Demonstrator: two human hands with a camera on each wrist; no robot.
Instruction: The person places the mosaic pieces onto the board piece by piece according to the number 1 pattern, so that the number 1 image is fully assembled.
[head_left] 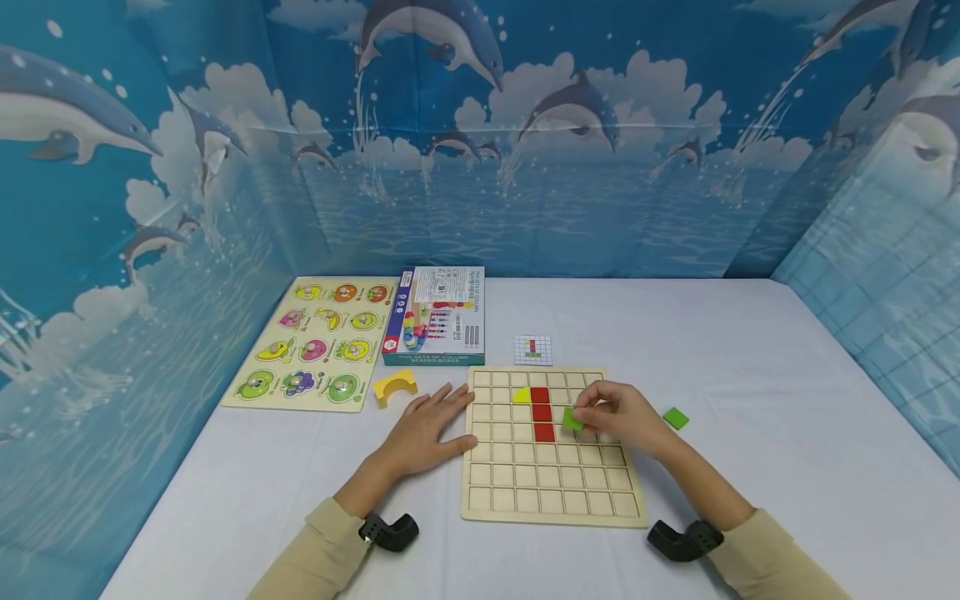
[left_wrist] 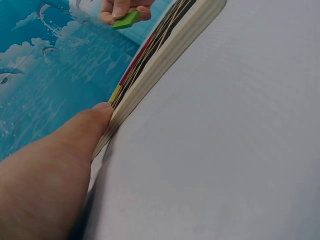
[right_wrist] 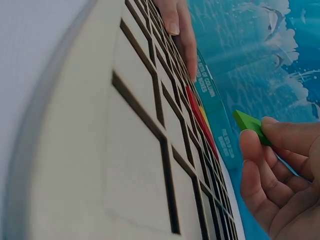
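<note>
A wooden grid board (head_left: pixel 555 502) lies on the table. Three red square tiles (head_left: pixel 542 412) form a column in its upper part, with a yellow rounded piece (head_left: pixel 521 396) to the left of the top one. My right hand (head_left: pixel 626 417) pinches a green square tile (right_wrist: pixel 250 125) between thumb and fingers, held above the board just right of the red column. With fingers spread, my left hand (head_left: pixel 427 429) rests at the board's left edge, its thumb (left_wrist: pixel 102 117) against the rim. Another green tile (head_left: pixel 676 418) lies on the table beyond the board's right side.
A small printed grid card (head_left: pixel 532 351) lies behind the board. To the left are a yellow arch block (head_left: pixel 394 387), a boxed toy set (head_left: pixel 468 287) and a fruit puzzle board (head_left: pixel 303 399). A dolphin-print curtain (head_left: pixel 450 217) stands along the table's back and sides.
</note>
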